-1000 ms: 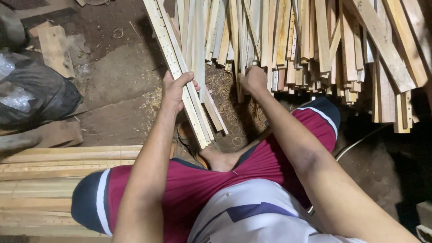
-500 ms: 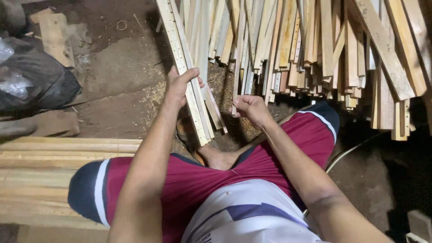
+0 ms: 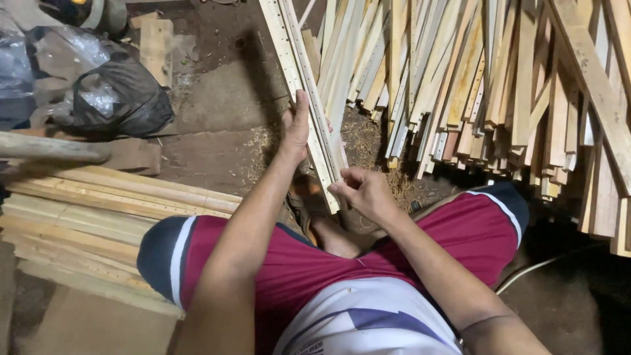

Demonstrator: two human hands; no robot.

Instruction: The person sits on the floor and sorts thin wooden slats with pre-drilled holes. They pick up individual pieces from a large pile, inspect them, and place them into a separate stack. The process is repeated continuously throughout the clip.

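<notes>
Where slats (image 3: 315,112) lie, black bag (image 3: 121,98) aside.

Left hand (image 3: 297,128): raised toward 12 o'clock from the body, palm turned inward to 3 o'clock, fingers extended and lying flat along what it grips, thumb side facing the camera. Left forearm runs straight from 6 to 12 o'clock, elbow low in the view. Right hand (image 3: 365,190): lower, at 4 o'clock from the left hand, fingers curled in a pinch toward 9 o'clock, knuckles up. Right forearm enters from 5 o'clock, wrist slightly bent. Hands near but apart.
</notes>
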